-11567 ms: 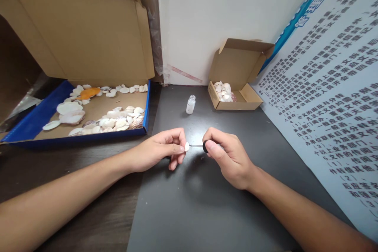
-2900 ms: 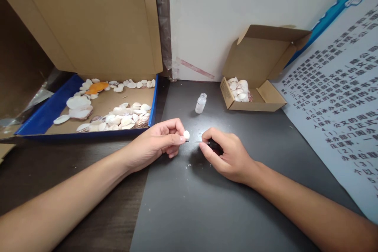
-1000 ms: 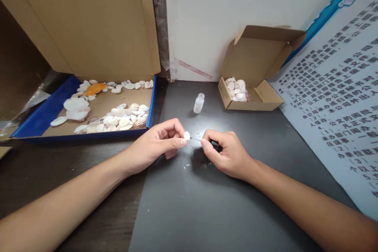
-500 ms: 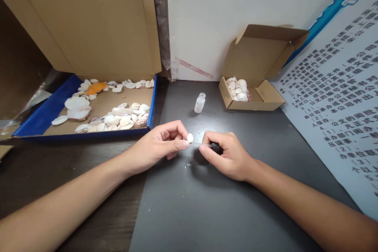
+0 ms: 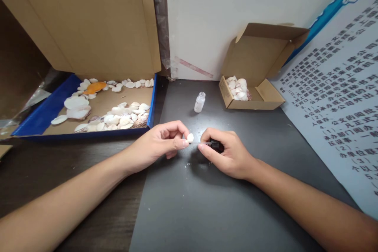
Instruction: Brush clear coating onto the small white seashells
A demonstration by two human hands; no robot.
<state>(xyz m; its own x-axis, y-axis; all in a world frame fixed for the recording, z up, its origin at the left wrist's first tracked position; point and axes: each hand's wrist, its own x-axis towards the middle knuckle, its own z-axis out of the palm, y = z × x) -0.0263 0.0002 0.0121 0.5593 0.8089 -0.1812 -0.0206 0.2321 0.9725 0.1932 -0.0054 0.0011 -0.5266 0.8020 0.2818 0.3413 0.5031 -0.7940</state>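
Observation:
Between thumb and fingertips, my left hand point(image 5: 168, 141) pinches a small white seashell point(image 5: 190, 138). My right hand point(image 5: 227, 151) is closed round the black cap of a thin brush applicator point(image 5: 215, 144). Its clear stem points left, and the tip is at the lower edge of the shell; whether it touches is too small to tell. Beyond the hands, an uncapped small glass bottle point(image 5: 200, 102) with whitish contents stands upright on the grey mat point(image 5: 177, 212).
At left lies an open blue-edged cardboard box point(image 5: 88, 137) with many shells and an orange one point(image 5: 95, 87). A smaller open cardboard box point(image 5: 254, 104) holding shells stands at back right. A printed sheet point(image 5: 333, 98) leans along the right side. A white panel point(image 5: 201, 19) rises behind.
My right hand has shifted very slightly left and up with the applicator, toward the shell. The left hand still holds the shell in nearly the same place.

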